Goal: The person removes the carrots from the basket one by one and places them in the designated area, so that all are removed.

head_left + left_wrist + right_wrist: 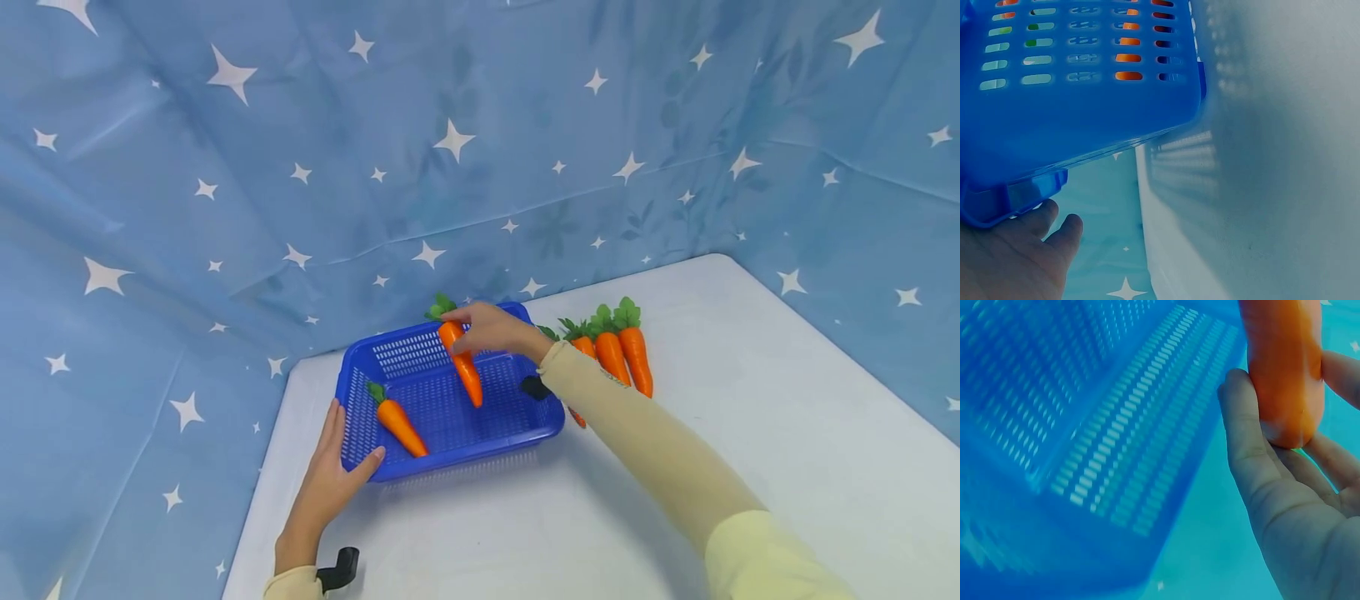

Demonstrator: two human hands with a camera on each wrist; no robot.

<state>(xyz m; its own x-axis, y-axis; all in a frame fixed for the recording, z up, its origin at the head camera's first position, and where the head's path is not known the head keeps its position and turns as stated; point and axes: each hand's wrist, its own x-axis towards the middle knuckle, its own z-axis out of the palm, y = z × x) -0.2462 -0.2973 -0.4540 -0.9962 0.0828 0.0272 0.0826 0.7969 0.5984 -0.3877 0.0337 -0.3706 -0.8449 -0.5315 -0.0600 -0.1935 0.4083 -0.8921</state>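
Observation:
My right hand (491, 327) pinches an orange carrot (468, 379) near its green leafy top, between thumb and fingers, and holds it over the blue plastic basket (480, 448). In the right wrist view the thick end of the carrot (1285, 369) shows between the fingertips, with the perforated basket wall beside it. Another carrot (401, 425) lies inside the basket on the left. At the basket's left front corner my left hand (330, 475) touches the rim, fingers extended along the outside and thumb at the front edge.
Several carrots with green tops (636, 354) lie on the white table (750, 433) right of the basket, partly hidden by my right forearm. Behind the table hangs a blue cloth (487, 183) with white stars. A black wrist device (341, 568) is at my left wrist.

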